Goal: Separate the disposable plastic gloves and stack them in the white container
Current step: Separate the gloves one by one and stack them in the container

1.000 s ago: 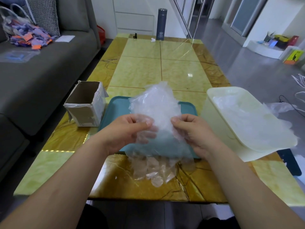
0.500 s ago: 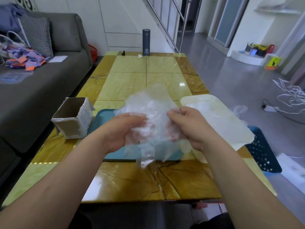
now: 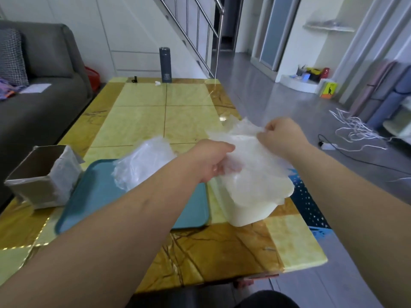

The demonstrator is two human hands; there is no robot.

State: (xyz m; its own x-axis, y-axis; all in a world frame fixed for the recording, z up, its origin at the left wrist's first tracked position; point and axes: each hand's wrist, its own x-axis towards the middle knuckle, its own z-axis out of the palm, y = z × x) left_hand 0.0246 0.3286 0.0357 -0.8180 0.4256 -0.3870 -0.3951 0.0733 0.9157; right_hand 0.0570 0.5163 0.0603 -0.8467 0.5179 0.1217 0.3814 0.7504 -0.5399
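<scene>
Stacking step: left hand (image 3: 213, 162) and right hand (image 3: 282, 136), fingers curled and pinching one separated glove (image 3: 241, 133) by its edges, are holding it over the white container (image 3: 249, 213); next move probably calling for laying it flat, letting go, then reaching for the glove pile (image 3: 142, 165) on the teal tray (image 3: 89, 196).

A grey sofa (image 3: 44, 103) stands along the left edge of the yellow marble-patterned surface (image 3: 189, 121). Beyond its far edge rise white cabinets (image 3: 124, 41) and a metal stair railing (image 3: 195, 25). Glossy grey floor (image 3: 278, 107) strewn with white cables (image 3: 355, 127) spreads to the right.
</scene>
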